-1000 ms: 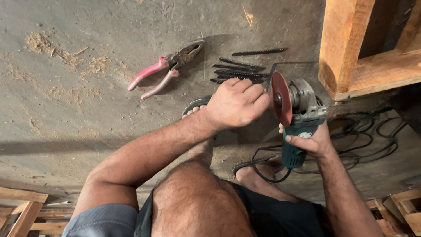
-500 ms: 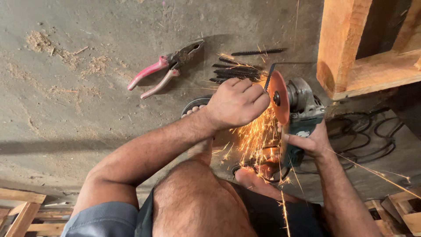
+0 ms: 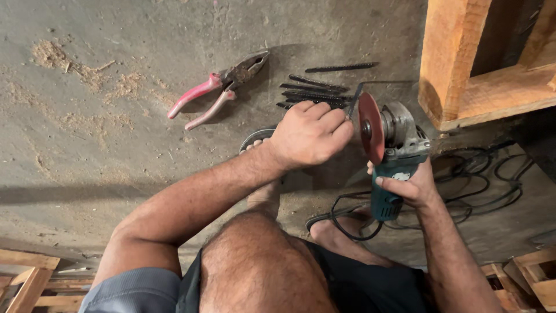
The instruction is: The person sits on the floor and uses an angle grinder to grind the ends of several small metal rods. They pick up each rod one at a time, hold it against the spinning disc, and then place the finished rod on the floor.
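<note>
Head view, looking down at a concrete floor (image 3: 104, 150). The left hand (image 3: 310, 136), at frame centre, is a closed fist gripping a thin dark metal rod (image 3: 354, 99), whose free end juts up and to the right from the knuckles. The right hand (image 3: 408, 185), lower right of centre, is wrapped around the teal body of an angle grinder (image 3: 397, 156). The grinder's red disc (image 3: 370, 127) stands on edge just right of the left hand, its face turned toward the fist. The rod's long axis runs diagonally, its tip just above the disc's upper rim; whether they touch cannot be told. A pile of similar dark rods (image 3: 313, 93) lies just above the left hand. Red-handled pliers (image 3: 217, 90) lie upper left of centre, a wooden frame (image 3: 457, 58) upper right.
</note>
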